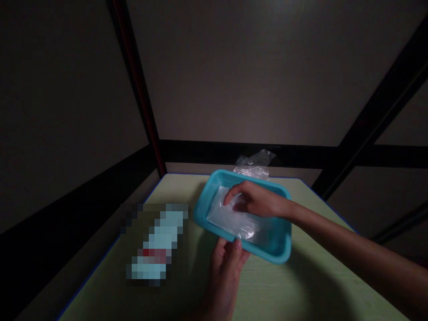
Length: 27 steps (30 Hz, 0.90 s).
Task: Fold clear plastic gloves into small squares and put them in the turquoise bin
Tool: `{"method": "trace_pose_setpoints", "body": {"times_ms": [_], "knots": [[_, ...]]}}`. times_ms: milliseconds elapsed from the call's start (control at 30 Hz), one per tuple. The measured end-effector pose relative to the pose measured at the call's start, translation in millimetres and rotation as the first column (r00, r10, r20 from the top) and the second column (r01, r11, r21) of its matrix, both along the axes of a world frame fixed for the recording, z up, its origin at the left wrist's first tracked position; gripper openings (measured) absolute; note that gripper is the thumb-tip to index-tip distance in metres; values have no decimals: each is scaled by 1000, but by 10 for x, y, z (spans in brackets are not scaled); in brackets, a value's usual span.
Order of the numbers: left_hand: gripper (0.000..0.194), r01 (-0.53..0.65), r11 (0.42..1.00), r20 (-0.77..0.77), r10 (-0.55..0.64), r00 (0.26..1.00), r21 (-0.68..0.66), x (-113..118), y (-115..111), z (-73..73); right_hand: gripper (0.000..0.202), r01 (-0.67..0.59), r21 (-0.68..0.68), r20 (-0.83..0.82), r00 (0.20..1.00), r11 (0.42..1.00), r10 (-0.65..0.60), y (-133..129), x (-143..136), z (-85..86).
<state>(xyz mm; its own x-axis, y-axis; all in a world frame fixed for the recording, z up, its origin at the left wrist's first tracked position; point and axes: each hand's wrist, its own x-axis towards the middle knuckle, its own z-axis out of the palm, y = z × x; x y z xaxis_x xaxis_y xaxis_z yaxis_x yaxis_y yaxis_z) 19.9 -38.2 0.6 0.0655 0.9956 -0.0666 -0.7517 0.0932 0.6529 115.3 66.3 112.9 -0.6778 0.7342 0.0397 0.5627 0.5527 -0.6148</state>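
Note:
A teal plastic basket [286, 247] is tilted above the table in front of me. My left hand [227, 267] grips its near rim, thumb on top and fingers underneath. Inside lies a flat stack of clear plastic bags [220, 218], shiny and slightly crumpled. My right hand [252, 200] reaches in from the right over the bags. Its index finger and thumb are bent down onto the plastic with a small gap between them; the other fingertips are hidden.
The pale green table [267, 290] has a blue edge. A crumpled clear plastic sheet [256, 165] lies behind the basket at the far edge. On the left is a pixelated light-blue and red item [163, 240]. Dark-framed wall panels [234, 80] stand behind the table.

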Motion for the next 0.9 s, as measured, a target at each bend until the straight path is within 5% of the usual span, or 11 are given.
{"method": "trace_pose_setpoints", "body": {"times_ms": [400, 900], "knots": [[49, -5, 1000, 5, 5, 1000, -8, 7, -11, 73, 25, -69, -49, 59, 996, 996, 72, 272, -199, -151], [53, -2, 1000, 15, 2, 1000, 2, 11, 15, 57, 28, -87, -17, 123, 989, 996, 88, 281, -232, -268]]}}
